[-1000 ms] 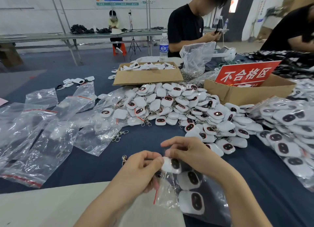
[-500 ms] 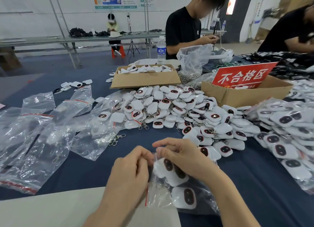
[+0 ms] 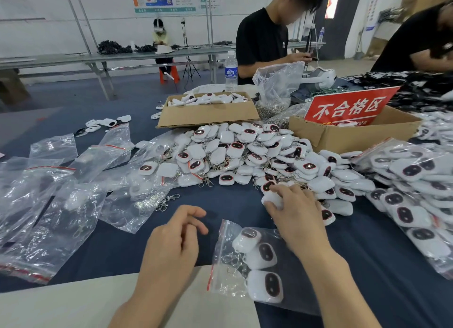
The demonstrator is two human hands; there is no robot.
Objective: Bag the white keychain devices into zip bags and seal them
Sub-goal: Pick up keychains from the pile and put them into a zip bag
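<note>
A clear zip bag [image 3: 226,276] with a red seal strip lies flat on the blue table near me, three white keychain devices [image 3: 266,284] inside it. My left hand [image 3: 175,241] hovers just left of the bag, fingers loosely curled and holding nothing. My right hand [image 3: 293,211] reaches over the bag to the near edge of the big pile of white keychain devices [image 3: 245,153]. There it grips one white device [image 3: 271,200] between thumb and fingers.
Empty zip bags [image 3: 61,219] are strewn at the left. Filled bags [image 3: 416,180] are heaped at the right. Behind the pile stand a cardboard box of devices [image 3: 208,118], a box with a red sign [image 3: 348,107] and a water bottle [image 3: 231,70]. Two people work across the table.
Both hands have let go of the bag, which now lies on the table. My right hand has moved forward and right to the pile and taken hold of a device.
</note>
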